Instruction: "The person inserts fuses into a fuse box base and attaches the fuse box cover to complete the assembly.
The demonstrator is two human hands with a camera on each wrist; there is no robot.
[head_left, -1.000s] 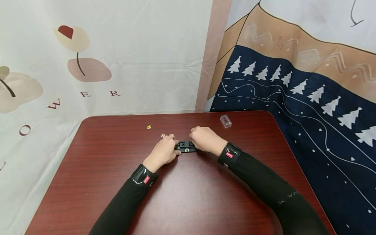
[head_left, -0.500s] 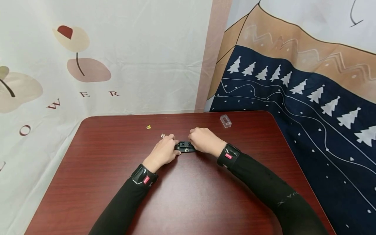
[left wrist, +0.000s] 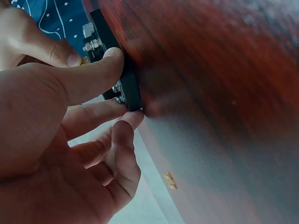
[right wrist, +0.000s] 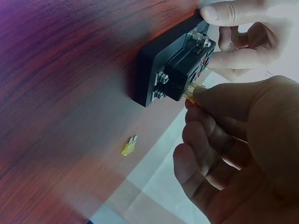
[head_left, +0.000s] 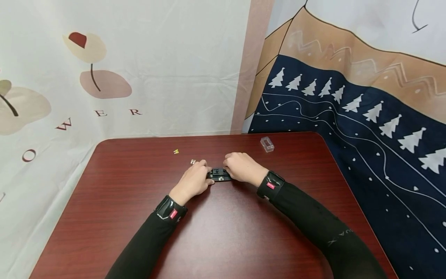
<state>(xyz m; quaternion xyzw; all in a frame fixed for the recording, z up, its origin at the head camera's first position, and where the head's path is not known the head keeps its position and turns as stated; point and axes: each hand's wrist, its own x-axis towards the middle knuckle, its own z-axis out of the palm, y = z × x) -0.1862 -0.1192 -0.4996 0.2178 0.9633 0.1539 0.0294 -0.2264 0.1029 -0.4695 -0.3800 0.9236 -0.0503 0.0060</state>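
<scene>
A black fuse block (head_left: 221, 174) with metal screw terminals sits on the table between the two hands. My left hand (head_left: 193, 179) grips its left end, the thumb on the near side and fingers on the opposite side in the left wrist view. My right hand (head_left: 245, 167) pinches a yellow blade fuse (right wrist: 190, 91) between thumb and index finger, against the block's slotted side. How deep the fuse sits is hidden by the fingertips. Another yellow blade fuse (right wrist: 129, 146) lies loose on the table in the right wrist view.
A clear plastic box (head_left: 267, 144) stands near the back right edge of the reddish-brown table (head_left: 223, 232). Small yellow pieces (head_left: 176, 151) lie at the back left, and a small pale piece (head_left: 193, 161) lies just beyond the left hand. Printed cloths hang behind.
My right hand has shifted very slightly left and toward me at the fuse block. The left hand keeps its grip, and the block stays in place.
</scene>
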